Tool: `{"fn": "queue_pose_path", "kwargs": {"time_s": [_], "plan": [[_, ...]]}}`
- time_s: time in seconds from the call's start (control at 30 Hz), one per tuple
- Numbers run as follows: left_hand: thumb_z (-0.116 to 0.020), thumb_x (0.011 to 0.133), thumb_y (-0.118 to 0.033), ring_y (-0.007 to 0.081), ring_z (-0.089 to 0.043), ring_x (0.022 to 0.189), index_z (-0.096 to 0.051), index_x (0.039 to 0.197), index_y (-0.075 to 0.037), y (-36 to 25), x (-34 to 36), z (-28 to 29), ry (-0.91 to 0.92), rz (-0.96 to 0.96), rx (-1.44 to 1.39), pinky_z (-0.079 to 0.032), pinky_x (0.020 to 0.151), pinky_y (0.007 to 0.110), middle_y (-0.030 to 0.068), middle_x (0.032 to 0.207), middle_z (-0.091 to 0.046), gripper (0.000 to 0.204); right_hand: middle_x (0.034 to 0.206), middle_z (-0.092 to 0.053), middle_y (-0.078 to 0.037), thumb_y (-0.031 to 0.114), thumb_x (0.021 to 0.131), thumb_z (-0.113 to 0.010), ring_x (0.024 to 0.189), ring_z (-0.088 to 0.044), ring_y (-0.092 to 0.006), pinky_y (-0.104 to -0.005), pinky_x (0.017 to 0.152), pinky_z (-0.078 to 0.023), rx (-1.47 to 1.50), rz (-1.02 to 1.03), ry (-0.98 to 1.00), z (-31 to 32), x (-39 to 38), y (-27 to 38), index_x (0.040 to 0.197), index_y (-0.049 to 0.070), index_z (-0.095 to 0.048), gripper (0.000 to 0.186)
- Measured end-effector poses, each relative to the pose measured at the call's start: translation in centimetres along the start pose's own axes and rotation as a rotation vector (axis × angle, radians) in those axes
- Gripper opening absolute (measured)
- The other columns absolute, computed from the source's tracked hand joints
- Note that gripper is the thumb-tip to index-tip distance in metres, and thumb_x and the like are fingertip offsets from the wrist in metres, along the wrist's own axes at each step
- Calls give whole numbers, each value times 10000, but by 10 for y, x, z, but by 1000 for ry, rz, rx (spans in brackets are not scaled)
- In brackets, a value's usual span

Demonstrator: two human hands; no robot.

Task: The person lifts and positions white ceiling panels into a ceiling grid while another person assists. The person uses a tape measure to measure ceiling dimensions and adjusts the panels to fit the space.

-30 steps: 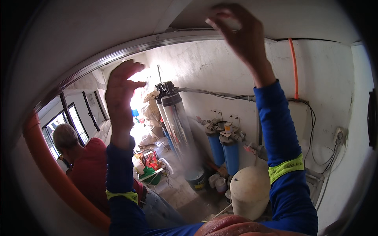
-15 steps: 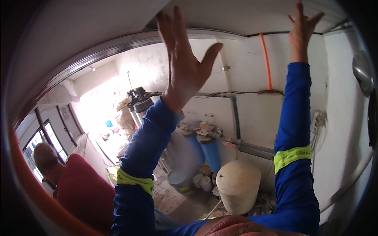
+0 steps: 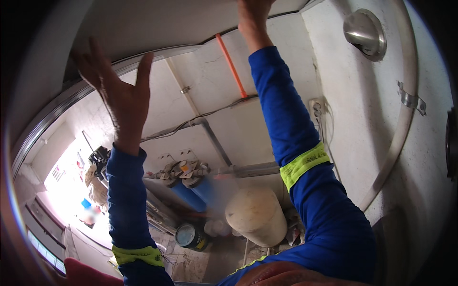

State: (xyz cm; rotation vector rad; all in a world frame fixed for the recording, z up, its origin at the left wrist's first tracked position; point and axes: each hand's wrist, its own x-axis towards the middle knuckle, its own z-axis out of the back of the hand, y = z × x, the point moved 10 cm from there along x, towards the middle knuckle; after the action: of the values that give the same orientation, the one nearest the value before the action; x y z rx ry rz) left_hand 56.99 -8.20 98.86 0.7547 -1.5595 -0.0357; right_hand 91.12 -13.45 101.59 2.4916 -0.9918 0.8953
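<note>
The person's two arms were raised toward a smooth grey ceiling panel (image 3: 176, 24), which stretched overhead from the left to the middle of the scene. The left hand (image 3: 119, 97) was open and empty, its fingers spread and its thumb held well apart, in front of the panel's left part; whether the fingertips touched it could not be told. The right hand (image 3: 255, 19) reached up near the panel's right part, but its fingers were out of view, so whether they were open, closed or gripping could not be told.

A curved metal rail (image 3: 67, 97) ran along the left, close to the left hand. Beyond the right wrist, an orange pipe (image 3: 231, 66) ran down the far wall (image 3: 238, 126). Between the forearms, two blue filter housings (image 3: 188, 194) hung side by side on that wall, with a cream-coloured tank (image 3: 257, 217) to their right and a dark lidded bucket (image 3: 191, 237) nearer. On the right wall (image 3: 348, 124) were a metal vent cowl (image 3: 366, 34) and a clamped pale pipe (image 3: 404, 128). A red-clad shoulder (image 3: 86, 274) showed at the near left.
</note>
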Motion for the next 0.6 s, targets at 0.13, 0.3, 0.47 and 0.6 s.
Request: {"fn": "queue_pose_path", "kwargs": {"time_s": [0.13, 0.3, 0.47, 0.6], "plan": [[-794, 893, -476, 504, -36, 1554, -193, 1644, -142, -2, -1, -8, -7, 40, -67, -312, 1178, 647, 328, 1651, -41, 1018, 1686, -53, -316, 579, 844, -807, 1573, -80, -438, -535, 1259, -192, 12, 41, 9, 7, -3, 3, 1659, 52, 0, 1262], [-791, 887, -504, 515, -33, 1550, -216, 1634, -95, -10, 6, -12, -36, -2, -58, -322, 1144, 686, 344, 1634, -89, 1028, 1690, -77, -301, 569, 852, -802, 1573, -103, -423, -511, 1267, -182, 29, 46, -14, 10, 1, 3, 1657, 34, -29, 1237], [-804, 882, -481, 498, -216, 1496, -262, 1600, -36, -3, 20, -3, -77, -49, -130, -397, 1132, 622, 333, 1586, -218, 1003, 1691, -87, -299, 573, 854, -796, 1572, -108, -421, -500, 1272, -172, 46, 58, -26, 8, 0, 4, 1652, 15, -44, 1231], [-815, 891, -407, 463, -175, 1526, -230, 1620, -71, 11, 3, -6, -45, 9, -234, -365, 1176, 593, 290, 1636, -132, 994, 1697, -74, -286, 582, 846, -799, 1572, -108, -413, -514, 1268, -180, 80, 23, 16, 7, 0, 2, 1657, 32, -31, 1245]]}}
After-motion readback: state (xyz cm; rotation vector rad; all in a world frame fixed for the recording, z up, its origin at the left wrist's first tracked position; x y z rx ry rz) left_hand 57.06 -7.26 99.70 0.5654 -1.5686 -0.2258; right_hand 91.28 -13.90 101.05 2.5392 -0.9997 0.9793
